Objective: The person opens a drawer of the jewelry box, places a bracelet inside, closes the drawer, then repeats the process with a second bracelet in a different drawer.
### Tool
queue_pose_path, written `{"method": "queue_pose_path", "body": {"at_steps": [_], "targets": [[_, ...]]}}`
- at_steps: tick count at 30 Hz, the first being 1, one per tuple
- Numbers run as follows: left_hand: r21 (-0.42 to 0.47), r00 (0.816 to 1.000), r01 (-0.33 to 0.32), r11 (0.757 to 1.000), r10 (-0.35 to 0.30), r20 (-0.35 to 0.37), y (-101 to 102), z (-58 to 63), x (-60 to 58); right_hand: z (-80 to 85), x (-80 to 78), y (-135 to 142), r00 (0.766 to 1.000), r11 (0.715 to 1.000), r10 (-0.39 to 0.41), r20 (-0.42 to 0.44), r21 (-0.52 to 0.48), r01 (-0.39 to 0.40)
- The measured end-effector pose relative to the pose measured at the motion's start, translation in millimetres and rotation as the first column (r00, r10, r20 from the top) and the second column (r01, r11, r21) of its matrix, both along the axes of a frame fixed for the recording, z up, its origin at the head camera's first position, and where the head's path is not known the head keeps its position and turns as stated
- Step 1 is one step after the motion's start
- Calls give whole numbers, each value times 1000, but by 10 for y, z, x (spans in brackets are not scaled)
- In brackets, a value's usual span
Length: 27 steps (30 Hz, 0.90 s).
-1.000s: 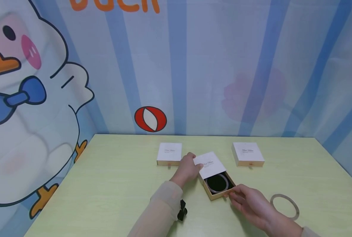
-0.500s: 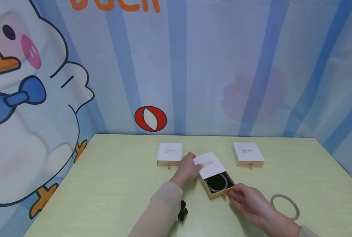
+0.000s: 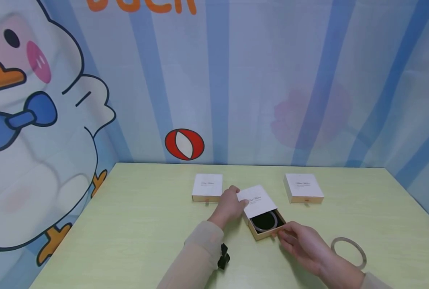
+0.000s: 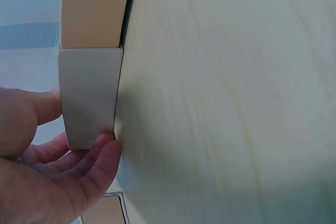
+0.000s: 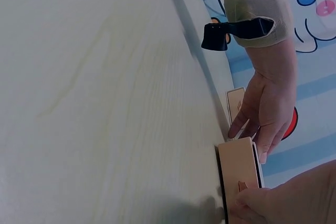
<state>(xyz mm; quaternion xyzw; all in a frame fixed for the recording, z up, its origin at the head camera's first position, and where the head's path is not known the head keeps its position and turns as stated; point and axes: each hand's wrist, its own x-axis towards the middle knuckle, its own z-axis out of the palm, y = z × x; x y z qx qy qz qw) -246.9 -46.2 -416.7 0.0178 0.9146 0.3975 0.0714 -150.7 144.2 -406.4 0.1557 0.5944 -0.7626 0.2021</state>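
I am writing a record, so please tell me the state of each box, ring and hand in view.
Middle box, partly open
Inner ring, in its drawer
Left box, closed
Right box, closed
Loose ring, on table
Left hand, grips middle box
Right hand, touches drawer

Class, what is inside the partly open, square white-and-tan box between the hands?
A pale, round bangle lies against black lining; its far part, and anything deeper, is hidden beneath the white printed cover.

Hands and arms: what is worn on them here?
The left hand and right hand wear no gloves. The left arm has a beige sleeve with a black device near its cuff. Of the right sleeve, only a pale end shows.
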Motion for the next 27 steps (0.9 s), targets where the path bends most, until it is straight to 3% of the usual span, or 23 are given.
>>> {"method": "queue_pose_path", "body": {"at_steps": [27], "targets": [[-11,1000,-1,1000,1,-1,-1,18,8,38,-97,-6,999,1000,27,-17,-7,-27]]}}
